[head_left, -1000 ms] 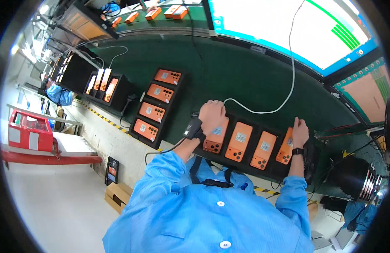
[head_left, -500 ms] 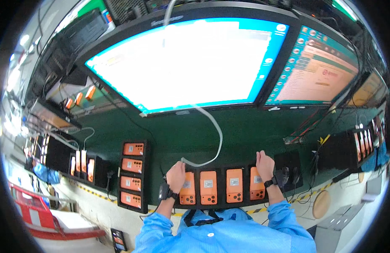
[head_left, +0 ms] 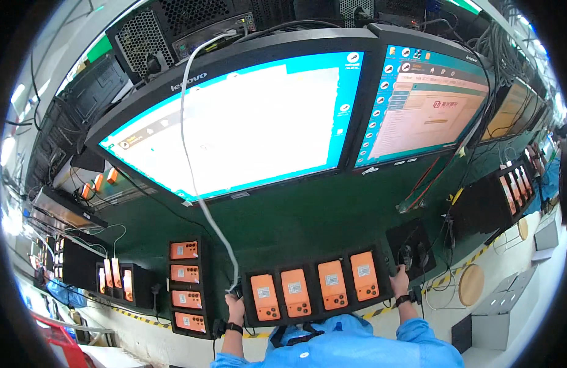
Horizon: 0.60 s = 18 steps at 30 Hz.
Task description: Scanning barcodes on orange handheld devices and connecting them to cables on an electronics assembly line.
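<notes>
A black tray [head_left: 311,315] lies at the table's near edge, its right end angled slightly farther away. In its slots sits a row of orange smartphones [head_left: 295,293], backs up, each with a white label and camera lenses at the near end. My left hand [head_left: 234,308] is closed at the tray's left end, fingers partly hidden. Beside those fingers ends a white cable [head_left: 220,232] that hangs across the large monitor. At the tray's right end my right hand [head_left: 400,283] is closed on its edge, close to a computer mouse [head_left: 405,254].
Another black tray [head_left: 172,285] of orange phones stands to the left. Farther left are black racks [head_left: 135,288] with upright phones and cables. Behind the green tabletop [head_left: 283,221] stand a large monitor [head_left: 234,129] and a second monitor [head_left: 424,104]. A round stool [head_left: 471,285] is at right.
My hands have moved from above the outer phones to the tray's two ends. The tray now lies at a slant. The view has shifted, and the cable hangs straighter.
</notes>
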Each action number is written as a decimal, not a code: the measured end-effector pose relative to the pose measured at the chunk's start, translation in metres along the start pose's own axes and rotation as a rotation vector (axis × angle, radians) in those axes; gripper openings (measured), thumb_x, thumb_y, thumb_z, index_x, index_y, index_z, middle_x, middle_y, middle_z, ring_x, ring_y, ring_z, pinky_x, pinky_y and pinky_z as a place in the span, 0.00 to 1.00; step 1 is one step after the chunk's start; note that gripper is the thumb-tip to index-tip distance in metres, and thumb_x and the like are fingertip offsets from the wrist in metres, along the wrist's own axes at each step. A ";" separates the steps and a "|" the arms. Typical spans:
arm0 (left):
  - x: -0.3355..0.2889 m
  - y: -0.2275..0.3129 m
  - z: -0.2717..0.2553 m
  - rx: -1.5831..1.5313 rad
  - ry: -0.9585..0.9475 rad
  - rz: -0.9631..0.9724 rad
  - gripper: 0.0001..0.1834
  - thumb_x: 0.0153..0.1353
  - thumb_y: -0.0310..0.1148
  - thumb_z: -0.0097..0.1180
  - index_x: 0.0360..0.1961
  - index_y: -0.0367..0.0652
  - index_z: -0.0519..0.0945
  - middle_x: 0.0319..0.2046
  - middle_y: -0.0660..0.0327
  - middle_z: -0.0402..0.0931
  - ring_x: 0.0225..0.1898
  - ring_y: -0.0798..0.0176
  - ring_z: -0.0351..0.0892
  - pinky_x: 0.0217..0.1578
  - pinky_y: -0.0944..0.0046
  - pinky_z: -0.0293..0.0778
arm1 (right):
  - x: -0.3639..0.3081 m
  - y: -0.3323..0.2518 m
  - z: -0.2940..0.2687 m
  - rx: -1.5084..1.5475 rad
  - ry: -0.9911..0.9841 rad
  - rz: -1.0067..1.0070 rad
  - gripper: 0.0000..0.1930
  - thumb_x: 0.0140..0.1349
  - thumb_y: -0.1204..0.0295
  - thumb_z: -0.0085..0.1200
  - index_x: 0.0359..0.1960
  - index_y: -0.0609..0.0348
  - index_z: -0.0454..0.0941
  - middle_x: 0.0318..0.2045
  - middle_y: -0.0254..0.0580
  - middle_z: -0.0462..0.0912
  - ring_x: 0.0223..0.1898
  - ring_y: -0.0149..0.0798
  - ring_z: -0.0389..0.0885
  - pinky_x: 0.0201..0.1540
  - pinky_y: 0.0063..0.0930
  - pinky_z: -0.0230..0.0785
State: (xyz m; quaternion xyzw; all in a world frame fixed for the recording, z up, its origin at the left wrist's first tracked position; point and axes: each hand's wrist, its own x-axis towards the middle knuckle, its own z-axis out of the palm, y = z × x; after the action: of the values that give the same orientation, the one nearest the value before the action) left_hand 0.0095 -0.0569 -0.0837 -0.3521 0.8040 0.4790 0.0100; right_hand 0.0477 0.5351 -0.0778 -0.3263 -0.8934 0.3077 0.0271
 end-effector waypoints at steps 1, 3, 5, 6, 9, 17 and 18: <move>0.007 -0.009 0.005 0.004 0.006 -0.007 0.21 0.52 0.26 0.66 0.40 0.37 0.65 0.40 0.50 0.73 0.47 0.52 0.73 0.47 0.52 0.70 | 0.004 0.017 0.012 -0.005 -0.034 0.035 0.25 0.56 0.62 0.65 0.49 0.59 0.68 0.40 0.59 0.80 0.45 0.62 0.79 0.46 0.49 0.73; 0.018 -0.022 0.013 0.122 0.011 0.305 0.25 0.50 0.29 0.69 0.42 0.37 0.66 0.40 0.50 0.74 0.47 0.53 0.74 0.48 0.55 0.70 | 0.018 0.036 0.039 -0.102 -0.031 -0.112 0.19 0.61 0.65 0.60 0.50 0.59 0.71 0.45 0.62 0.79 0.49 0.61 0.78 0.50 0.48 0.72; 0.027 -0.024 0.020 -0.018 0.038 0.289 0.26 0.49 0.29 0.71 0.43 0.37 0.67 0.39 0.53 0.76 0.45 0.53 0.76 0.47 0.57 0.71 | 0.028 0.039 0.054 0.032 -0.227 -0.107 0.18 0.64 0.69 0.56 0.53 0.62 0.72 0.48 0.62 0.79 0.52 0.58 0.77 0.53 0.43 0.71; 0.028 -0.022 0.020 -0.126 0.046 0.336 0.23 0.50 0.28 0.70 0.41 0.36 0.68 0.36 0.55 0.76 0.43 0.54 0.77 0.46 0.57 0.72 | 0.029 0.034 0.055 0.185 -0.251 -0.082 0.19 0.64 0.68 0.56 0.53 0.64 0.72 0.48 0.59 0.80 0.50 0.55 0.78 0.52 0.41 0.71; 0.021 0.006 0.003 -0.016 0.101 0.336 0.17 0.50 0.25 0.68 0.33 0.37 0.70 0.29 0.58 0.75 0.32 0.59 0.77 0.36 0.60 0.73 | 0.017 0.003 0.025 0.599 -0.214 0.023 0.21 0.64 0.65 0.59 0.51 0.68 0.73 0.47 0.49 0.82 0.46 0.46 0.80 0.50 0.35 0.71; -0.102 0.113 -0.068 -0.360 -0.143 0.107 0.15 0.57 0.23 0.65 0.44 0.40 0.74 0.29 0.64 0.78 0.24 0.72 0.76 0.25 0.71 0.71 | -0.061 -0.103 -0.116 1.251 -0.788 0.303 0.17 0.69 0.60 0.51 0.48 0.62 0.74 0.22 0.34 0.74 0.19 0.30 0.73 0.21 0.23 0.65; -0.117 0.119 -0.064 -0.324 -0.228 0.098 0.17 0.57 0.24 0.65 0.46 0.39 0.75 0.33 0.63 0.80 0.25 0.71 0.78 0.26 0.71 0.72 | -0.069 -0.115 -0.115 1.189 -0.904 0.318 0.17 0.69 0.61 0.51 0.49 0.62 0.74 0.22 0.35 0.74 0.19 0.30 0.73 0.21 0.23 0.65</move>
State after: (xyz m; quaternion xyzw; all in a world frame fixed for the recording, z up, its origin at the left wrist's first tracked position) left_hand 0.0497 -0.0070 0.0832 -0.2530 0.7262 0.6388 0.0206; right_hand 0.0653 0.4864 0.0906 -0.2239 -0.4439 0.8407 -0.2147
